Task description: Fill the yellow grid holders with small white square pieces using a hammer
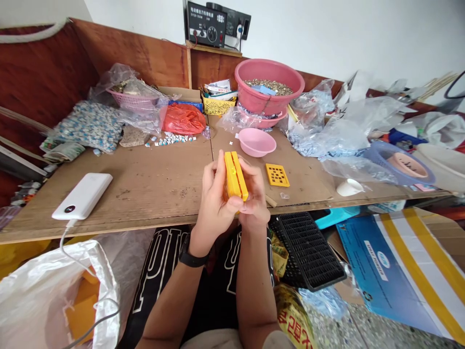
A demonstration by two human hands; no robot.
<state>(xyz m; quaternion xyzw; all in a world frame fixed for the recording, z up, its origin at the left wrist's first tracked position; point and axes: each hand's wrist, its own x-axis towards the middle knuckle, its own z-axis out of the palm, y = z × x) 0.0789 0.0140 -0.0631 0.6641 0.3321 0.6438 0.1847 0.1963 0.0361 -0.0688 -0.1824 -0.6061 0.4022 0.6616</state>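
Between my two hands, just over the table's front edge, is a yellow plastic block (234,175) made of two flat halves with a thin seam along its narrow side. My left hand (217,194) presses its left face, thumb near the lower end. On the other face, the fingers of my right hand (256,191) wrap round, partly hidden behind the block. A flat yellow plate with square holes (277,175) lies on the table to the right of my hands. Beyond them sits a shallow pink bowl (257,142).
A large pink basin (269,94) of small metal-coloured parts stands at the back. Small blue-and-white pieces (174,139) lie by a red bag (184,118). At left is a white power bank (83,196) with a cable; at right, a small white cup (349,187) near the edge.
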